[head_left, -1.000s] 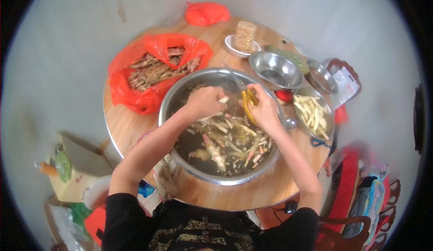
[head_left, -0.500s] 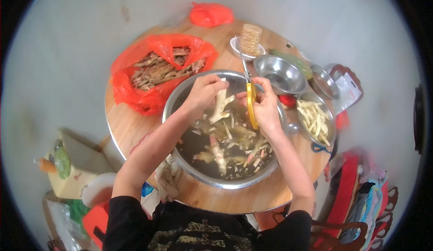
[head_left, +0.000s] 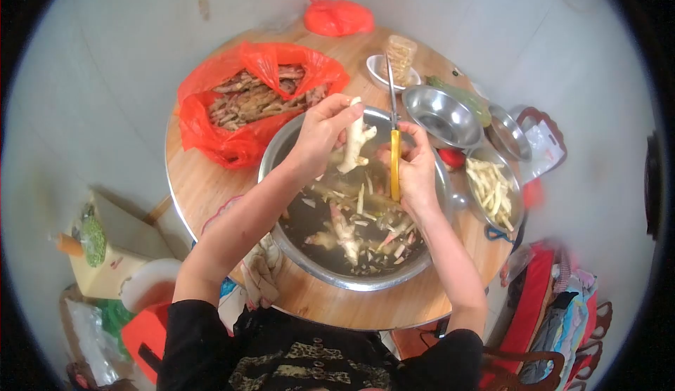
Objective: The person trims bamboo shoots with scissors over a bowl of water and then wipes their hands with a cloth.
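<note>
My left hand [head_left: 329, 129] is closed on the upper end of a pale, knobbly ginger root [head_left: 357, 141] with short branches. In my right hand [head_left: 415, 166] is a pair of scissors [head_left: 395, 152] with yellow handles, blades pointing up and away from me and looking closed. Both hands are over a large steel basin [head_left: 330, 278] of murky water. Several more ginger pieces [head_left: 344, 233], some pink-tipped, and small cut scraps float or lie in the water. The scissors and the held root are apart.
Left of the basin stands an open red plastic bag [head_left: 204, 132] of brown, unpeeled roots. To the right are a bowl of pale strips [head_left: 490, 184], a steel bowl [head_left: 443, 115] and a white dish [head_left: 376, 68]. A cloth glove [head_left: 260, 271] hangs at the round table's [head_left: 204, 187] near edge.
My left hand has moved slightly up and right with the root. The scissors have turned more upright and edge-on. The whole view has shifted a little.
</note>
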`<action>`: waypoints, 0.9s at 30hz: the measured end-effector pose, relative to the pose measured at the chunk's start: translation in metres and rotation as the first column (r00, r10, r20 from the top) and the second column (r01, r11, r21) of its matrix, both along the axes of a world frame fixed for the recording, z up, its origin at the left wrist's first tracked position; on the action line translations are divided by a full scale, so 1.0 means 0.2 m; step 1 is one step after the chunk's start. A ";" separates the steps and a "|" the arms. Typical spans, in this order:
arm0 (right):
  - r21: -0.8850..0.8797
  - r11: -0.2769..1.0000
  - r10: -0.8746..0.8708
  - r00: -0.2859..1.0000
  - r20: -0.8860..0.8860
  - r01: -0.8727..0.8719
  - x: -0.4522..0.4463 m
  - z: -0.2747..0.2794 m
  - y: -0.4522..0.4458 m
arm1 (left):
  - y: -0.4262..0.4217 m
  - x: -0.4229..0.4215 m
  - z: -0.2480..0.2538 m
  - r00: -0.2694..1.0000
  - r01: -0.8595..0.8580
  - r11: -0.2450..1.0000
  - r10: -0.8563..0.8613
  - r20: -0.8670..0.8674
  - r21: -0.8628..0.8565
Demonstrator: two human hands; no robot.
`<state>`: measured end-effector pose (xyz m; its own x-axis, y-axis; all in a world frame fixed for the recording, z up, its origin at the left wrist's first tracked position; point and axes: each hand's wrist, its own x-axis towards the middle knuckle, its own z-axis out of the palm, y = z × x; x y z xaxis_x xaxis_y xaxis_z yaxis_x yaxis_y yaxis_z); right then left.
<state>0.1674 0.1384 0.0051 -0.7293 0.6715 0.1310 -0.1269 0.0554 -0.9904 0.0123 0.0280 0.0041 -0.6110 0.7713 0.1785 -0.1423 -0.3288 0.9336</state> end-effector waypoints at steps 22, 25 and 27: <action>0.020 0.998 0.061 0.975 0.214 -0.067 0.16 0.12 -0.06 | 0.04 -0.06 -0.01 0.917 -0.321 0.886 0.379 -0.122 0.333; -0.021 0.986 0.165 0.961 0.223 -0.165 0.19 0.09 -0.14 | 0.03 -0.09 -0.01 0.927 -0.365 0.869 0.371 0.048 0.335; 0.099 0.980 0.132 0.942 0.309 -0.170 0.21 0.09 -0.21 | 0.02 -0.11 -0.01 0.922 -0.387 0.862 0.374 0.103 0.327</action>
<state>0.2089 0.0970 0.0240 -0.8392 0.5427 -0.0349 0.1578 0.1816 -0.9706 -0.0100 0.0329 0.0023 -0.8552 0.3756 0.3571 0.0276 -0.6551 0.7551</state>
